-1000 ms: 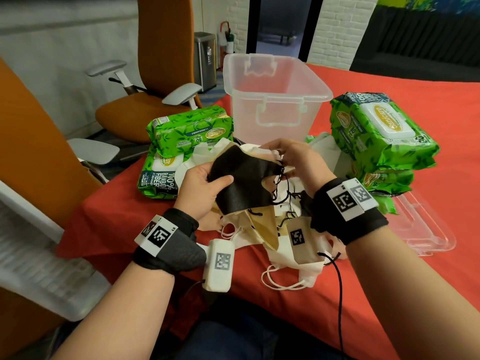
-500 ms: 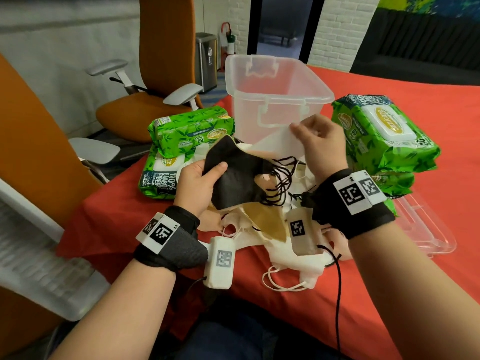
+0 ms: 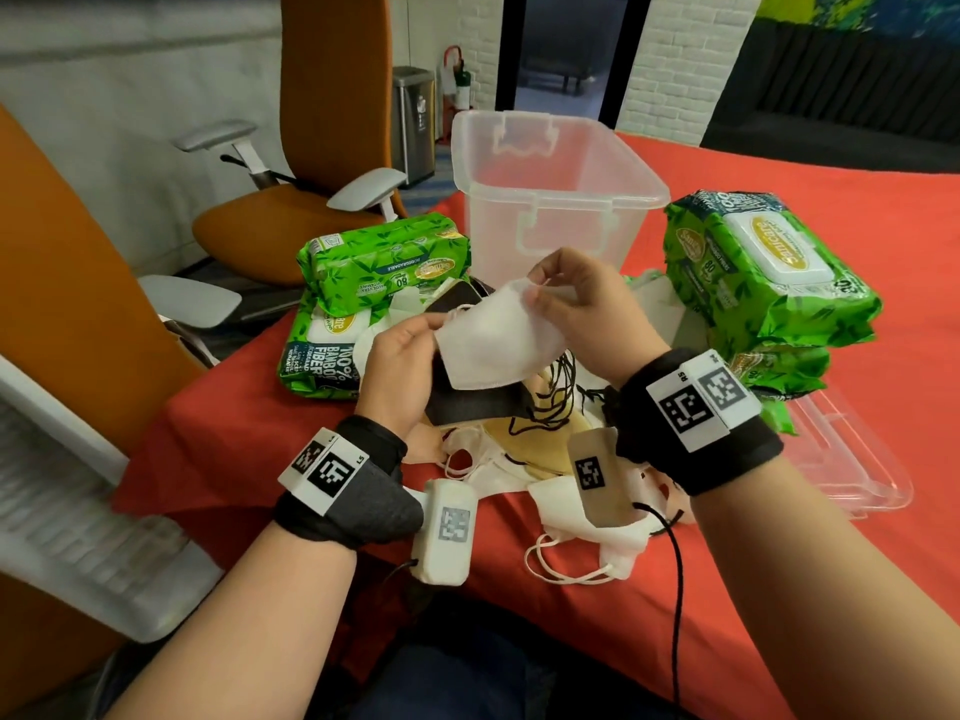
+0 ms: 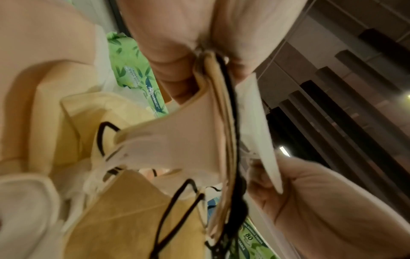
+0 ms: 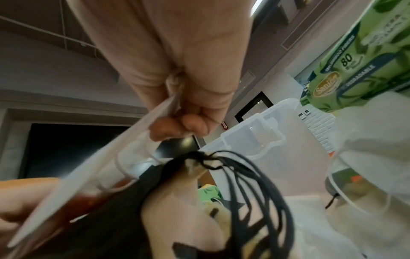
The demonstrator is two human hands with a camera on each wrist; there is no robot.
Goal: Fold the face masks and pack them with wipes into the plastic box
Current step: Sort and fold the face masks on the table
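A folded white face mask (image 3: 498,343) is held flat above the pile. My right hand (image 3: 576,298) pinches its top right corner (image 5: 168,103). My left hand (image 3: 400,361) grips a stack of folded masks, a black one (image 3: 467,405) on top of tan ones (image 4: 219,122), with the white mask's left edge (image 4: 255,122) against the stack. Black ear loops (image 5: 255,184) hang from the stack. More white and tan masks (image 3: 545,449) lie loose on the red tablecloth below. The clear plastic box (image 3: 550,200) stands open behind the hands.
Green wipes packs are stacked at left (image 3: 379,304) and at right (image 3: 763,298). The clear box lid (image 3: 857,459) lies at the right. The red table (image 3: 779,589) ends at its left edge near orange office chairs (image 3: 311,163).
My right hand has lifted a white mask from the pile and brought it over the black mask in my left hand. The stack in my left hand stayed about where it was.
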